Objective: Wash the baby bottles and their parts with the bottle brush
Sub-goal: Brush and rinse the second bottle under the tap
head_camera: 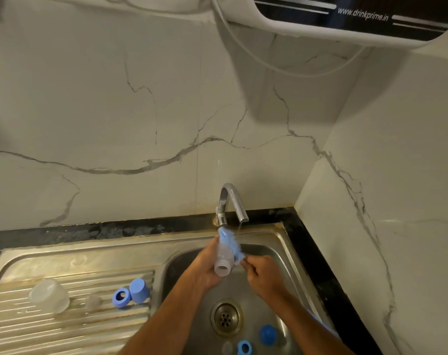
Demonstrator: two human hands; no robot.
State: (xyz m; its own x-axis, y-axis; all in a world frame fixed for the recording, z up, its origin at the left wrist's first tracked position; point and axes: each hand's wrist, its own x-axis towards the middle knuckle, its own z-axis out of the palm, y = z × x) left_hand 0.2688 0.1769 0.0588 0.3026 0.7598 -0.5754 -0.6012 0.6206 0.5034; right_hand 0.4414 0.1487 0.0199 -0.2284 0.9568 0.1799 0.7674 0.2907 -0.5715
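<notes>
On the ribbed steel drainboard (71,326), at your nine o'clock, you have four parts set out: a clear domed plastic cap (49,295), a small translucent silicone teat (93,302), a blue plastic collar ring (121,298) lying on its side, and a blue plastic cup-shaped cap (139,290) touching it. Judged by where they lie, these look finished.

Over the steel sink basin (181,267), at twelve o'clock:
- Your left hand (205,267) wraps round a clear plastic baby bottle (224,260), neck pointing back at you.
- A blue bristled bottle brush (230,243) lies along the bottle's outside; your right hand (262,274) pinches its handle end.
- A curved chrome tap (233,201) gives a thin trickle just past the brush.

Low in the basin, at your five o'clock, near the drain strainer (226,317): a second translucent teat (227,347), a second blue ring (244,347), and a round blue cap (268,334). These appear unwashed.

Estimate: about halfway; one bottle in hand, three parts left.
</notes>
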